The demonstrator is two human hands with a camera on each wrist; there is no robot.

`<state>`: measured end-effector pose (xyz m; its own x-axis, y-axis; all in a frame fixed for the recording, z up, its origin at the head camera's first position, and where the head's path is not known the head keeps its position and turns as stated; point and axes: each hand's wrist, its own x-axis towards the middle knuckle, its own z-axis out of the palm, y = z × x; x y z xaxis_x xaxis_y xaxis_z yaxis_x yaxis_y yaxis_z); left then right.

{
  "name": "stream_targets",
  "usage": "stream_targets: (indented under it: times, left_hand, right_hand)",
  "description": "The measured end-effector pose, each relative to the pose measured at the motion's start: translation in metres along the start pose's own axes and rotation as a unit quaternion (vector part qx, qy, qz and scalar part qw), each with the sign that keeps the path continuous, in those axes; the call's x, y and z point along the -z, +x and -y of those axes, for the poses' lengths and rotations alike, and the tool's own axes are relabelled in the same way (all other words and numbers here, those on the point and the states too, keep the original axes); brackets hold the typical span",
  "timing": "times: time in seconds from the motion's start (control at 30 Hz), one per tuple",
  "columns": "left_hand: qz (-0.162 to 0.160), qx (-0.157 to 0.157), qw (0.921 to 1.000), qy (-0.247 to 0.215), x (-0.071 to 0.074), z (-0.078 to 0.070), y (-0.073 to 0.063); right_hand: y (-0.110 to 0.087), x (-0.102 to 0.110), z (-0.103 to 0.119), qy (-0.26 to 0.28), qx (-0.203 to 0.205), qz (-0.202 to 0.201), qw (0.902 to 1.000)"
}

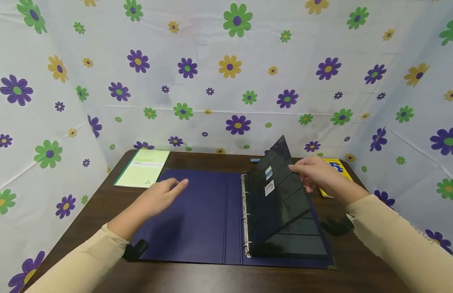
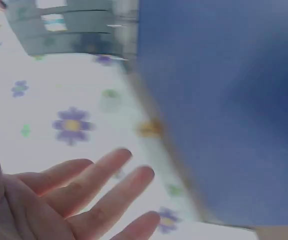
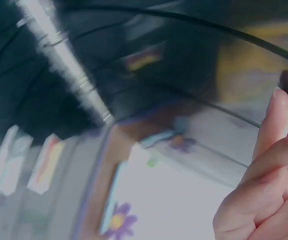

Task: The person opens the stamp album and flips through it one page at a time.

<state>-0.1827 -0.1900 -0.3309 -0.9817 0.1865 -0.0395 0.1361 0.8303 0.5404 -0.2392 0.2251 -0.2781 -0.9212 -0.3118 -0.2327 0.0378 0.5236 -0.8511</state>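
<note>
A dark blue ring binder lies spread on the table, its metal rings along the right part of the spine. My right hand pinches the outer edge of a black pocket page, which stands tilted up from the rings. Two small stamp-like pieces sit in that page's pockets. Beneath it, more black pages lie on the right cover. Above the left cover hovers my left hand, fingers relaxed and holding nothing; the left wrist view shows its spread fingers.
A pale green notepad lies at the back left of the brown table. At the back right a yellow item is partly hidden behind my right hand. A small blue object is near the back edge. Flower-print curtains enclose the table.
</note>
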Motion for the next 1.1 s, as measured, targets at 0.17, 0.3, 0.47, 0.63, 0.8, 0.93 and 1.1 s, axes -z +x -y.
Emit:
stream_targets:
  times: [0.17, 0.3, 0.47, 0.63, 0.8, 0.93, 1.1]
  left_hand:
    - [-0.018, -0.032, 0.997, -0.068, 0.021, -0.054, 0.035]
    - [0.015, -0.015, 0.9896, -0.142, 0.024, -0.086, 0.06]
    - [0.079, 0.021, 0.9676, -0.239, 0.021, -0.115, 0.087]
    - [0.108, 0.069, 0.9471, -0.294, 0.021, -0.129, 0.105]
    - [0.124, 0.086, 0.9466, -0.285, 0.019, -0.131, 0.114]
    - [0.112, 0.08, 0.9543, -0.266, 0.016, -0.127, 0.115]
    - [0.084, 0.092, 0.9641, -0.234, 0.016, -0.108, 0.113]
  right_hand:
    - [0.011, -0.022, 0.038, -0.035, 0.047, 0.011, 0.9982]
    - [0.021, -0.044, 0.058, -0.047, 0.068, 0.017, 0.9965]
    - [0.032, -0.068, 0.075, -0.066, 0.087, 0.036, 0.9933]
    - [0.041, -0.087, 0.083, -0.057, 0.101, 0.048, 0.9921]
    - [0.043, -0.097, 0.083, -0.056, 0.112, 0.051, 0.9908]
    - [0.041, -0.096, 0.075, -0.077, 0.125, 0.054, 0.9877]
    - [0.044, -0.074, 0.039, -0.154, 0.114, -0.007, 0.9815]
